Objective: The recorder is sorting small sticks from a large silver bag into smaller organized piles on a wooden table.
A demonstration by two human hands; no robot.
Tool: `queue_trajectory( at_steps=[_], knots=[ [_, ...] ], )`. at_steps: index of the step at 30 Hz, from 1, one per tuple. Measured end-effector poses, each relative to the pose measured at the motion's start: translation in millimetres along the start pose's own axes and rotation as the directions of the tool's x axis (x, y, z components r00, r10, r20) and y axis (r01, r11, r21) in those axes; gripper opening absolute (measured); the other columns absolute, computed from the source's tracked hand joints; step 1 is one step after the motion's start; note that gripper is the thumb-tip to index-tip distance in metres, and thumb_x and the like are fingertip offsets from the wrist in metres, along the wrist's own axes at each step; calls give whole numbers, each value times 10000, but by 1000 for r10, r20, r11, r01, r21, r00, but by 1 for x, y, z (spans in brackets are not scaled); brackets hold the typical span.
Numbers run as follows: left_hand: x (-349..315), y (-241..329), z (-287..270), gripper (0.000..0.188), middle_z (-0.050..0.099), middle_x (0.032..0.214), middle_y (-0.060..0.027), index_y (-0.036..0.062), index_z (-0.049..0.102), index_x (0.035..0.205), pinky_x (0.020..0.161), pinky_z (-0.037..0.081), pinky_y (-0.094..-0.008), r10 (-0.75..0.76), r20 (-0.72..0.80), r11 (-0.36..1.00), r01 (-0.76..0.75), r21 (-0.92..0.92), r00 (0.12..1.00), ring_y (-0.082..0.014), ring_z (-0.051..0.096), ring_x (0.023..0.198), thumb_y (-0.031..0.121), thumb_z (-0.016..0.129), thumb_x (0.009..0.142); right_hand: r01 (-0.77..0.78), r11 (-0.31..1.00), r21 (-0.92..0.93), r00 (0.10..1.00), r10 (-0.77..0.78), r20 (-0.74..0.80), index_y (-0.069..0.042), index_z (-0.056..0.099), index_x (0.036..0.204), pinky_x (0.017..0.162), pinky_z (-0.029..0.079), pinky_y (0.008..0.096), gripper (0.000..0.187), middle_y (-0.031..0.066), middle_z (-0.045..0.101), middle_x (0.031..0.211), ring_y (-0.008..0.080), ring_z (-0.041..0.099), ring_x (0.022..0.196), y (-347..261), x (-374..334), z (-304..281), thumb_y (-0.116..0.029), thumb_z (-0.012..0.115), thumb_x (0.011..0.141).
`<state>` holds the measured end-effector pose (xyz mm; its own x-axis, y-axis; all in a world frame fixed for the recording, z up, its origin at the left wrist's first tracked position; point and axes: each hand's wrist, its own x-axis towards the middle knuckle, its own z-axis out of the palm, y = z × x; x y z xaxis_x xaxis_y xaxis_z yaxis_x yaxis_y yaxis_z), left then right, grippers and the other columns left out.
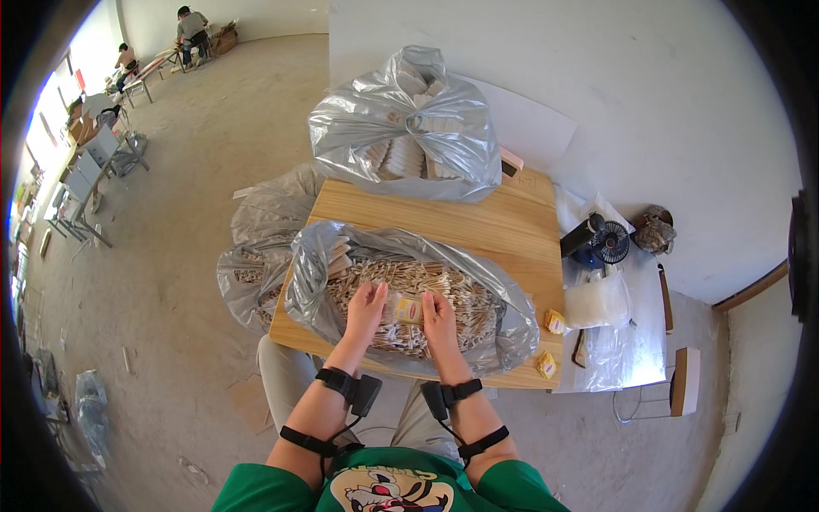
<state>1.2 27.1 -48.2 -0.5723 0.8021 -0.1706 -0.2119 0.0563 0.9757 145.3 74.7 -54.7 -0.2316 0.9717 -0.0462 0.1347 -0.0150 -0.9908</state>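
Observation:
Between my two hands is a small clear packet with a yellow label, held just above an open grey plastic bag. My left hand grips its left end with fingers closed. At the other end, my right hand pinches the packet. Many thin pale sticks, which look like cotton swabs, fill the bag beneath them. Two small yellow-and-white packets lie apart from each other on the table to the right of the bag.
A wooden table bears a second, gathered grey bag at its far side. More grey bags stand left of it. A side table on the right holds a black fan and white plastic packages. Two people work far left.

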Motion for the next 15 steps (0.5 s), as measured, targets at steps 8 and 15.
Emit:
queue_trajectory(
  at_steps=[8,15],
  knots=[
    [-8,-16,1,291,489,595,-179,-6,502,700,524,385,-355,331,-62,841,-264,473,942,-287,446,525,223,595,854,188,942,-278,972,-219,-86,-6,547,805,530,393,341,319,112,513,619,219,457,533,-12,-4,22,-298,496,921],
    [13,-23,-39,342,454,536,-105,8,457,660,496,365,-340,238,-241,931,-150,334,941,-193,406,487,241,575,882,127,884,-449,983,-172,-59,-6,535,782,493,356,369,321,152,503,593,282,477,524,-4,21,6,-290,487,926]
  ],
)
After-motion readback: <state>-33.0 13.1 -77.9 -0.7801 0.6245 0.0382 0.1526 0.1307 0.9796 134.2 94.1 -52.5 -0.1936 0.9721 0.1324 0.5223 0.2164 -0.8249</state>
